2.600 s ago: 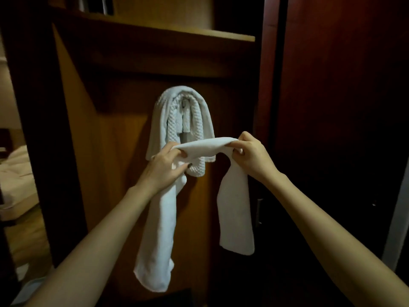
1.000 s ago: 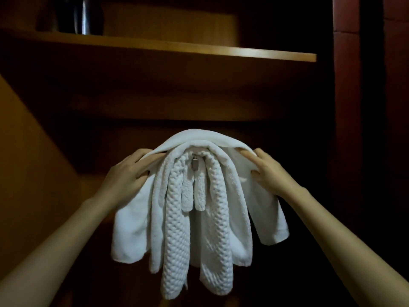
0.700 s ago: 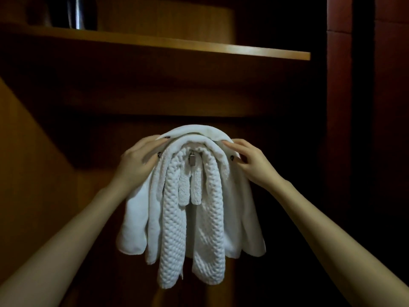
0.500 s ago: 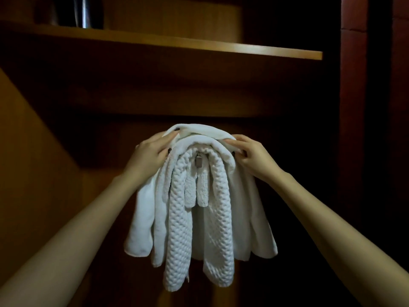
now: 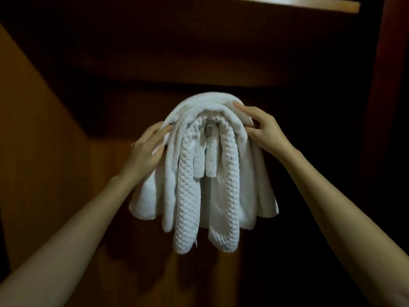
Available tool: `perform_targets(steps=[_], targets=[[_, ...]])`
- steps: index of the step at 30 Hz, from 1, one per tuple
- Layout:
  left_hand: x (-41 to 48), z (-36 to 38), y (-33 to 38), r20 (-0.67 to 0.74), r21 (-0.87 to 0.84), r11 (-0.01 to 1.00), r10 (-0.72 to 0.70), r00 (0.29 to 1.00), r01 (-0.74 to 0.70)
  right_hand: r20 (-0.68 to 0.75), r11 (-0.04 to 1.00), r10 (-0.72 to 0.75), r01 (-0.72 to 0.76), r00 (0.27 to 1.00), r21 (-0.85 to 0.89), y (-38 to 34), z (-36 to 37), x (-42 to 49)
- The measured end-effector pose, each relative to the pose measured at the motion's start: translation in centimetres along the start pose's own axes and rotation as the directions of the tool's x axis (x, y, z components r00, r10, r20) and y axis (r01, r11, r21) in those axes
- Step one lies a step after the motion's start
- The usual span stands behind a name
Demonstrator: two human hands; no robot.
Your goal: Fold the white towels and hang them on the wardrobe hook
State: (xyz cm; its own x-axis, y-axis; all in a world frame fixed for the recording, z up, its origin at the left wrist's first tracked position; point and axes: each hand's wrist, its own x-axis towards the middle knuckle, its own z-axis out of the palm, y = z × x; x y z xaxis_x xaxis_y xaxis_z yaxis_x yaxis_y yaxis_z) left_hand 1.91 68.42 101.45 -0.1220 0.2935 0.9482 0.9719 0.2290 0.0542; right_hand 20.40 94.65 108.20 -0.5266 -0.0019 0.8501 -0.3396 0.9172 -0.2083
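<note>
Several white towels hang in a bunch over a small metal wardrobe hook [image 5: 209, 132] on the dark wooden back panel. A smooth white towel [image 5: 205, 101] lies outermost, draped over the top with its ends hanging at both sides. Under it hang another smooth towel and a waffle-textured towel [image 5: 186, 196] in long loops. My left hand [image 5: 147, 149] grips the smooth towel's left side just below the top. My right hand [image 5: 259, 126] pinches its right side near the top, with the index finger laid along the fold.
A wooden shelf edge [image 5: 309, 4] runs across above the hook. A lighter wooden side panel [image 5: 33, 129] stands at the left and a reddish upright [image 5: 385, 107] at the right. Below the towels the wardrobe is dark.
The smooth towel went from being held in front of the bunch to lying draped over it on the hook. Since half a second ago both hands stay on its sides; the view has tilted down.
</note>
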Motion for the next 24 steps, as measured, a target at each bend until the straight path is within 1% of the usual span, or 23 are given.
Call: perform_targets(steps=[2,4,6,8,9,12,14,17,19,20,21,23,24], targets=[[-2.1,0.1,0.3,-0.002,-0.078,0.984,-0.159,0.987,0.158,-0.046,0.998,0.068,-0.068,0.997,0.005,0.7,0.3,-2.9],[-4.4,0.2,0.4,0.011,-0.117,0.961,-0.252,0.968,0.252,-0.077,0.992,0.123,-0.122,0.989,0.023,1.3,1.0,-6.0],[-7.0,0.7,0.8,0.049,-0.131,0.947,-0.29,0.956,0.294,-0.107,0.989,0.142,-0.137,0.984,0.048,1.6,1.6,-9.0],[-9.2,1.3,1.4,0.06,-0.131,0.939,-0.313,0.948,0.318,-0.137,0.989,0.146,-0.144,0.98,0.025,1.8,2.4,-11.4],[-9.9,1.6,1.8,0.064,-0.147,0.926,-0.342,0.938,0.348,-0.139,0.985,0.169,-0.169,0.976,0.012,2.0,2.8,-12.4],[-11.1,2.8,3.0,0.119,-0.192,0.855,-0.467,0.876,0.481,-0.092,0.942,0.334,-0.335,0.938,0.005,2.4,4.2,-14.7],[-11.8,3.5,3.6,0.124,-0.186,0.826,-0.517,0.847,0.532,-0.1,0.914,0.399,-0.405,0.911,-0.038,2.6,4.9,-15.8],[-12.8,3.9,4.5,0.01,-0.196,0.821,-0.544,0.839,0.536,-0.166,0.914,0.374,-0.393,0.912,-0.098,2.7,5.4,-17.4],[-13.0,3.9,4.8,-0.044,-0.185,0.805,-0.58,0.813,0.564,-0.183,0.913,0.358,-0.384,0.916,-0.139,2.7,5.3,-18.2],[-13.2,4.0,4.9,-0.059,-0.152,0.808,-0.583,0.81,0.57,-0.175,0.909,0.354,-0.382,0.919,-0.165,2.8,5.3,-18.5],[-13.4,4.1,5.1,-0.071,-0.094,0.83,-0.556,0.828,0.55,-0.157,0.904,0.355,-0.381,0.921,-0.191,2.9,5.4,-18.9],[-14.1,4.3,5.7,-0.065,0.019,0.9,-0.434,0.899,0.436,-0.124,0.897,0.364,-0.383,0.923,-0.22,3.0,5.8,-19.5],[-14.4,4.4,6.2,-0.051,0.036,0.924,-0.379,0.924,0.381,-0.116,0.897,0.371,-0.388,0.921,-0.212,2.8,6.1,-19.8]])
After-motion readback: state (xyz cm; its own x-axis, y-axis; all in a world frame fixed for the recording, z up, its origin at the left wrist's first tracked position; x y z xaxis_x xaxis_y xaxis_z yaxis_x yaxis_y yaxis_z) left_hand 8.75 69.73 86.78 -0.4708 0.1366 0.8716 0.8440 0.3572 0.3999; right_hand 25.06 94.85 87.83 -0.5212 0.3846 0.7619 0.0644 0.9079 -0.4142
